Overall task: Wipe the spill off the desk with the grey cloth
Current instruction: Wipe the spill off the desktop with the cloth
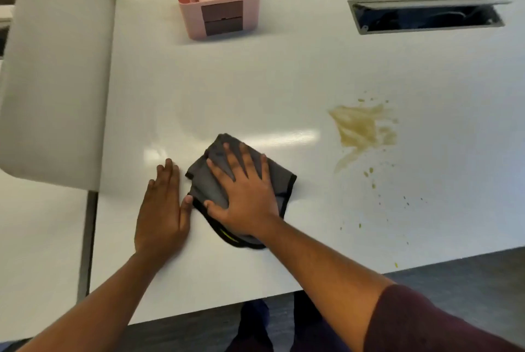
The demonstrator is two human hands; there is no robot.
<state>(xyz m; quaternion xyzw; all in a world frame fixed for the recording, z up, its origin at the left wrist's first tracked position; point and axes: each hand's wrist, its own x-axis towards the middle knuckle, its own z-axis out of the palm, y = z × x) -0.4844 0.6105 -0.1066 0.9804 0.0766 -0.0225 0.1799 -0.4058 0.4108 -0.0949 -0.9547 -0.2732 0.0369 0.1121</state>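
Grey cloth (211, 181) is folded up near the front of the tabletop (227, 90), right hand (244, 195) pressed flat on it with fingers spread, left hand (163, 209) lying open just beside it at 9 o'clock. Spill (360, 127) sits well apart around 2 o'clock, not wiped yet. My worry: one careless sweep could smear it or push droplets (369, 172) off the front edge.

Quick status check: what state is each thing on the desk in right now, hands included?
grey cloth: folded, flat on desk, under right hand.
right hand: open, pressing on cloth.
left hand: open, flat on desk, thumb touching the cloth's edge.
spill: smeared, unwiped, apart from cloth.
pink organiser: upright, drawers shut.
cable hatch: open.
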